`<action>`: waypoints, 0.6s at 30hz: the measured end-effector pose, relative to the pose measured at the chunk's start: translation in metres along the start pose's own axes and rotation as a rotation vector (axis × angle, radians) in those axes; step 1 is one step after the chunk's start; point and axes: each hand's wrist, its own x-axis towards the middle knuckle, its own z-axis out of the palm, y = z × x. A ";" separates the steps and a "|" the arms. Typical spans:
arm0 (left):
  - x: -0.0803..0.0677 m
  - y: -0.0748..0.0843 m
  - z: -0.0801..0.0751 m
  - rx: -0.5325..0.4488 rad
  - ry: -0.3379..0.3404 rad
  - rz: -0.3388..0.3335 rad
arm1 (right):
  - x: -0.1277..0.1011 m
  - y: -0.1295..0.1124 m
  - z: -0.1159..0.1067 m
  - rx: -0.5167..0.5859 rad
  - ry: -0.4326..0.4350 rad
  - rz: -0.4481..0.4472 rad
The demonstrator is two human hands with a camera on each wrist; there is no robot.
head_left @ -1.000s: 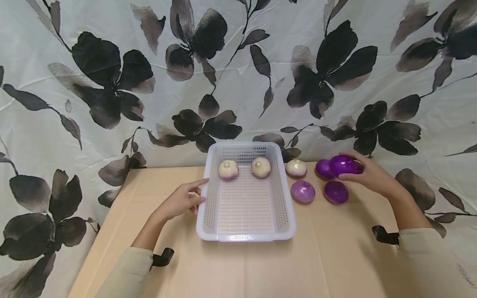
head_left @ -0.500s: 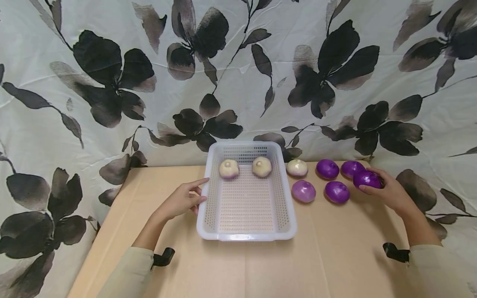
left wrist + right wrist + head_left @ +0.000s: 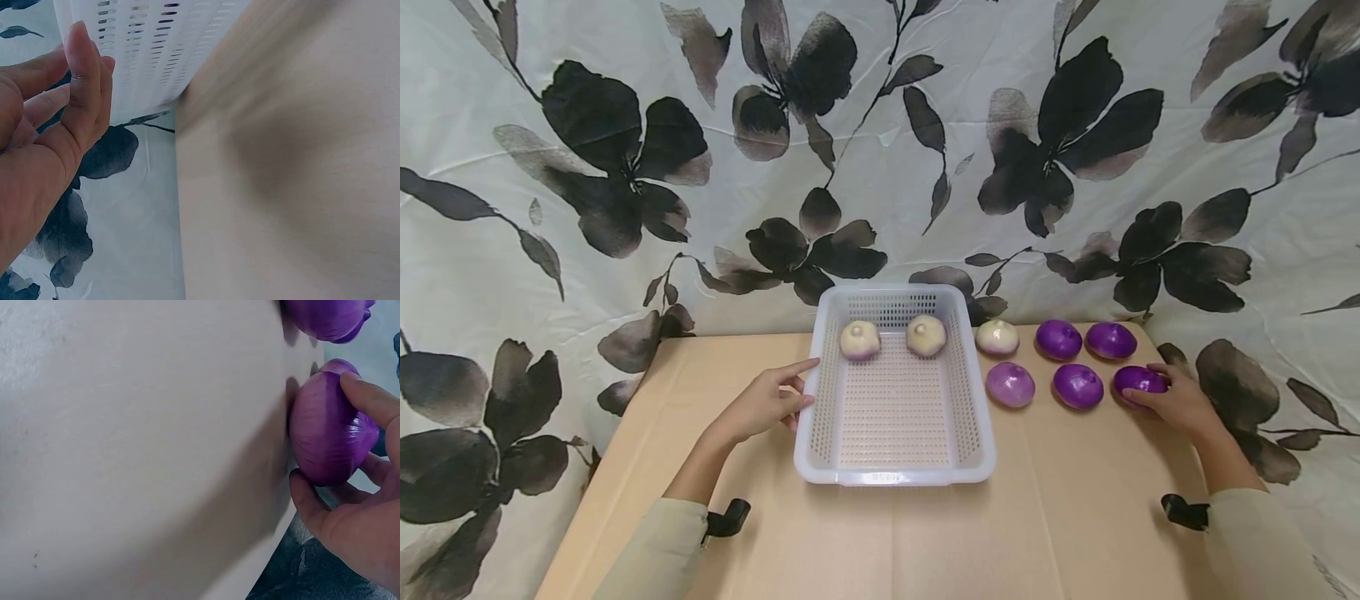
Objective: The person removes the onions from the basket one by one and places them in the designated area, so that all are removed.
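Head view: the right hand (image 3: 1183, 404) grips a purple onion (image 3: 1138, 381) at the right edge of the table (image 3: 887, 533); the left hand (image 3: 767, 406) touches the basket (image 3: 895, 478). Left-wrist view: the left fingers (image 3: 83, 75) lie loosely extended against the basket, grasping nothing. Right-wrist view: the right fingers (image 3: 369, 400) span the onion's sides. The onion should prove light, firm and slick-skinned; hold it around its widest girth, using moderate pressure.
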 end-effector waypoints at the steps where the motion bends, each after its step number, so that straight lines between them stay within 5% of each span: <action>1: 0.000 0.000 0.000 -0.001 0.001 0.000 | 0.000 0.000 0.001 -0.005 0.000 0.000; 18: -0.001 0.001 0.000 0.005 -0.001 -0.003 | 0.002 0.004 0.002 -0.024 -0.026 0.002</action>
